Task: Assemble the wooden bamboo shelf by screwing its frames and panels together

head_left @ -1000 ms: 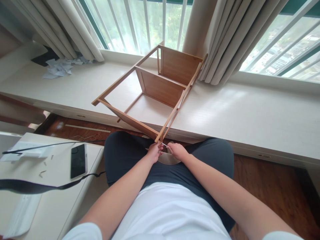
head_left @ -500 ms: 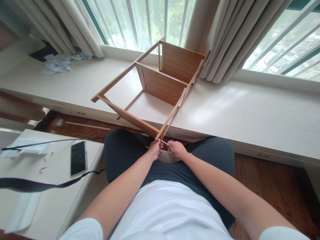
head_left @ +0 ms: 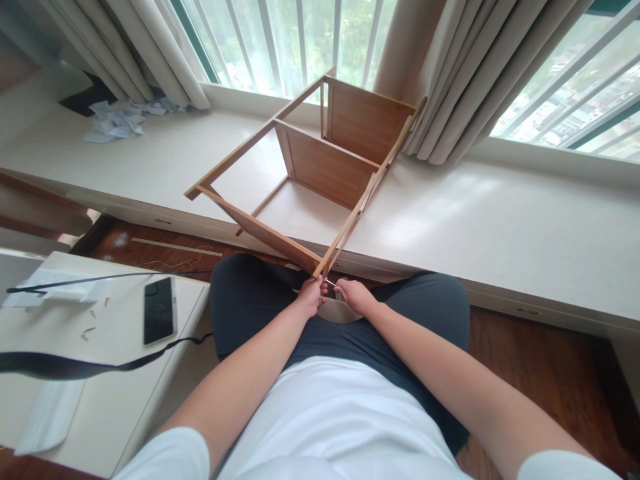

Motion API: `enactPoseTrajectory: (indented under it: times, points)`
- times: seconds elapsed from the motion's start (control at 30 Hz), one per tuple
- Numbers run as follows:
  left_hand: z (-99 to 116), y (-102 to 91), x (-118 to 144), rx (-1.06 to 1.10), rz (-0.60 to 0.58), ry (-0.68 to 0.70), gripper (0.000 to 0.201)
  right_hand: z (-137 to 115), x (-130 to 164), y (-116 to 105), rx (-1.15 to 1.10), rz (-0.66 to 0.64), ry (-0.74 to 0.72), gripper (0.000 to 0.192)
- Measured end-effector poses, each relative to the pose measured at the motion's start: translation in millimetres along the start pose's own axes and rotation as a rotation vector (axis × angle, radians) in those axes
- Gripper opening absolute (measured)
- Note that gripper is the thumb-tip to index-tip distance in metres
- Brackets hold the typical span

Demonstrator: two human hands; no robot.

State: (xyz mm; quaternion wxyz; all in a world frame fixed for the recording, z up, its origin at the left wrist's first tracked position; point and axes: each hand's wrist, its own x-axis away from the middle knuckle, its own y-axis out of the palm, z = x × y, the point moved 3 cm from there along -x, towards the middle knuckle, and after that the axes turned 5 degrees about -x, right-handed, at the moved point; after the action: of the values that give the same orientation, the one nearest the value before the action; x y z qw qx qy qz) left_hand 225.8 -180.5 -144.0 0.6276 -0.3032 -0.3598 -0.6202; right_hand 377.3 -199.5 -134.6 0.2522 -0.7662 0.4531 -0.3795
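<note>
A brown wooden shelf rack point(head_left: 325, 163) with several panels lies on its side on the white window ledge, its near corner jutting out over my lap. My left hand point(head_left: 312, 297) is closed around the end of the rack's near right post. Close beside it, my right hand point(head_left: 356, 297) is closed on a thin silver tool point(head_left: 331, 284) whose shaft points left at that same corner. The grip end is hidden in my fingers, so its exact kind does not show. The tool's tip is too small to make out against the wood.
On the white table point(head_left: 120, 360) at left lie a phone point(head_left: 160, 311), several small screws point(head_left: 87, 332), papers point(head_left: 50, 417) and a black strap point(head_left: 65, 364). Torn paper point(head_left: 115, 122) lies on the ledge point(head_left: 490, 227) by the curtain. A long strip point(head_left: 175, 247) rests on the wooden floor.
The whole view has shifted slightly, so the rack appears a little further right. Both hands keep their grips at the corner, and the tool's shaft is tilted slightly differently.
</note>
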Motion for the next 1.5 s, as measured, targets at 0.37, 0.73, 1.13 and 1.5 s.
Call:
enactPoseTrajectory:
  times: [0.37, 0.73, 1.13, 1.5]
  points:
    - [0, 0.3, 0, -0.007, 0.007, -0.005, 0.022, 5, -5, 2, -0.127, 0.005, -0.025, 0.038]
    - [-1, -1.4, -3, -0.011, -0.006, 0.003, 0.023, 9, -7, 10, -0.332, 0.051, -0.036, 0.036]
    - [0, -0.1, -1, -0.027, -0.016, 0.009, 0.023, 6, -7, 11, -0.464, 0.077, 0.025, 0.044]
    - [2, 1.2, 1, -0.037, -0.003, -0.002, 0.022, 9, -9, 14, -0.48, 0.005, 0.042, 0.043]
